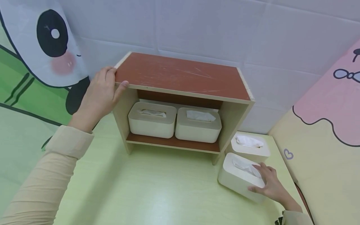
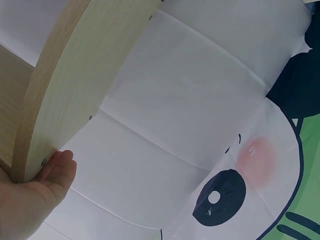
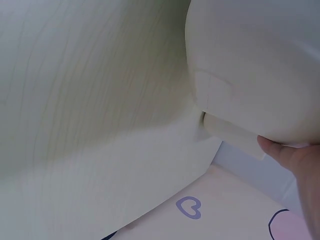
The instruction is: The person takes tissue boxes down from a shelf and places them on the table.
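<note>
My left hand (image 1: 102, 92) grips the top left corner of a small two-sided wooden shelf (image 1: 180, 76) with a red-brown top. In the left wrist view, the fingers of that hand (image 2: 42, 192) curl round the shelf's side board (image 2: 75, 85). On the right, my right hand (image 1: 270, 184) holds a white tissue box (image 1: 239, 178) by its near right end, thumb on the front wall and fingers over the top. The box is turned at an angle, and its side (image 3: 260, 70) fills much of the right wrist view. Whether its base touches the table cannot be told.
Two tissue boxes, a left one (image 1: 152, 125) and a right one (image 1: 198, 128), sit side by side inside the shelf. Another tissue box (image 1: 250, 150) stands behind the held one, beside the shelf's right leg. Printed cloth walls (image 1: 197, 28) border the pale table (image 1: 157, 184).
</note>
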{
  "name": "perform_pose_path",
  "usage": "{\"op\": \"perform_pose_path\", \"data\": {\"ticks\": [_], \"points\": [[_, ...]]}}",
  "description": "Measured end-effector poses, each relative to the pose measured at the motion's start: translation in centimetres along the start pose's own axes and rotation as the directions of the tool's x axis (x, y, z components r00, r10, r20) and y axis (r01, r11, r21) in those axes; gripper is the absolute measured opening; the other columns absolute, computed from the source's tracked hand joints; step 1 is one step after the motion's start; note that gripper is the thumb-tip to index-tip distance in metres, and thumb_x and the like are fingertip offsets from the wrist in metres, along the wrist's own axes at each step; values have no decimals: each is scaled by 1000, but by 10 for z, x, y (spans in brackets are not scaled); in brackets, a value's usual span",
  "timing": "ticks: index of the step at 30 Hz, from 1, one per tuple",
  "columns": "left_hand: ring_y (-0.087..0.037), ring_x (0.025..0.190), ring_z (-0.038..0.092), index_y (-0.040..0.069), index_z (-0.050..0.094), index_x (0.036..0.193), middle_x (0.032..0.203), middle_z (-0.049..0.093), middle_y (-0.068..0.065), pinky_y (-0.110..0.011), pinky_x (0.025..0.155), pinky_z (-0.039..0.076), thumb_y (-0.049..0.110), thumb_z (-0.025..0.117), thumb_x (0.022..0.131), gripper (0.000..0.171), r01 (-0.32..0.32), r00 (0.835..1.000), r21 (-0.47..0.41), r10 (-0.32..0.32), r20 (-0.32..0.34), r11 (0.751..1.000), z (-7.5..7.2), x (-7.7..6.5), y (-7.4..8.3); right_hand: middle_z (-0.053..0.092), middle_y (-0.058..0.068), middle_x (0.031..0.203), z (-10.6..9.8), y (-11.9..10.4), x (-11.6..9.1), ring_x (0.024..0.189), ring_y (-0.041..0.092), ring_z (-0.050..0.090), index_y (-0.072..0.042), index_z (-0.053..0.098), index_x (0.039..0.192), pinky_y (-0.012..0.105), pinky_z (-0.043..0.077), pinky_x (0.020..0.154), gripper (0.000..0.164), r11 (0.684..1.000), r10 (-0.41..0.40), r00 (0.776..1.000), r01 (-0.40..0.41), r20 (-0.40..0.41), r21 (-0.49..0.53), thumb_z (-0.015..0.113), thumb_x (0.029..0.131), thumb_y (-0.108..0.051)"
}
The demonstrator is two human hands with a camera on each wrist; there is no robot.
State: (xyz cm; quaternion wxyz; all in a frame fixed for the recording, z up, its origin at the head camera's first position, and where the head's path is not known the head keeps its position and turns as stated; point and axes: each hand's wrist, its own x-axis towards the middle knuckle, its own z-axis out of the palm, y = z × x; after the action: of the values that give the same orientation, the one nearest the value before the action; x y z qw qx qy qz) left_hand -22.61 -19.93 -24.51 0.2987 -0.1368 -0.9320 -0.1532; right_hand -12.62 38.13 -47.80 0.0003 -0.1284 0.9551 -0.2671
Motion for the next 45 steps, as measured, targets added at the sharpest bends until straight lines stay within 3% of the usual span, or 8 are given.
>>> {"op": "perform_pose_path", "data": {"ticks": [18, 25, 32, 37, 41, 44, 45], "points": [[-44, 113, 42, -14, 39, 125, 126, 42, -30, -53, 99, 33, 37, 41, 96, 59, -19, 999, -4, 19, -34, 1000, 0, -1, 1, 32, 31, 134, 3, 14, 2, 117, 52, 21, -1, 44, 126, 68, 22, 84, 85, 985, -165, 986, 167, -33, 44, 84, 57, -28], [-45, 113, 42, -14, 38, 126, 127, 42, -31, -53, 100, 32, 38, 41, 96, 60, -16, 1000, -1, 16, -26, 1000, -1, -1, 1, 29, 36, 133, 3, 19, 6, 118, 57, 18, 3, 42, 126, 71, 13, 90, 86, 971, -223, 974, 224, -26, 78, 84, 57, -25], [-44, 113, 42, -14, 38, 126, 126, 42, -30, -53, 99, 33, 38, 41, 96, 60, -14, 1000, -1, 14, -25, 1000, -1, -1, 2, 27, 38, 134, 3, 26, 10, 120, 61, 16, 5, 39, 128, 66, 1, 100, 88, 960, -266, 964, 265, 3, 93, 84, 59, -23], [-44, 113, 42, -14, 38, 126, 127, 42, -30, -53, 99, 33, 38, 41, 96, 60, -12, 1000, -3, 12, -22, 1000, -1, -2, 2, 29, 38, 133, 4, 28, 11, 121, 61, 15, 7, 39, 128, 64, 0, 102, 88, 948, -311, 950, 310, -3, 78, 84, 57, -21], [-44, 113, 42, -13, 38, 126, 127, 42, -30, -53, 100, 33, 38, 41, 96, 60, -13, 1000, -6, 13, -25, 1000, -1, -2, 1, 30, 38, 132, 5, 32, 12, 128, 53, 13, 7, 39, 128, 39, -6, 112, 91, 935, -353, 935, 354, -19, 31, 86, 54, -20], [-44, 112, 42, -13, 38, 126, 126, 42, -30, -53, 99, 33, 38, 41, 96, 59, -17, 999, -7, 17, -32, 1000, 0, -1, 1, 30, 38, 132, 5, 34, 13, 133, 47, 9, 7, 39, 128, 19, -10, 109, 93, 926, -378, 926, 378, -22, 5, 86, 52, -19], [-44, 112, 42, -13, 39, 126, 126, 42, -30, -53, 99, 33, 38, 41, 96, 59, -18, 999, -6, 18, -34, 1000, 0, -1, 1, 31, 38, 132, 4, 35, 14, 133, 47, 9, 7, 39, 128, 16, -11, 108, 93, 925, -381, 924, 381, -22, 0, 87, 52, -19]]}}
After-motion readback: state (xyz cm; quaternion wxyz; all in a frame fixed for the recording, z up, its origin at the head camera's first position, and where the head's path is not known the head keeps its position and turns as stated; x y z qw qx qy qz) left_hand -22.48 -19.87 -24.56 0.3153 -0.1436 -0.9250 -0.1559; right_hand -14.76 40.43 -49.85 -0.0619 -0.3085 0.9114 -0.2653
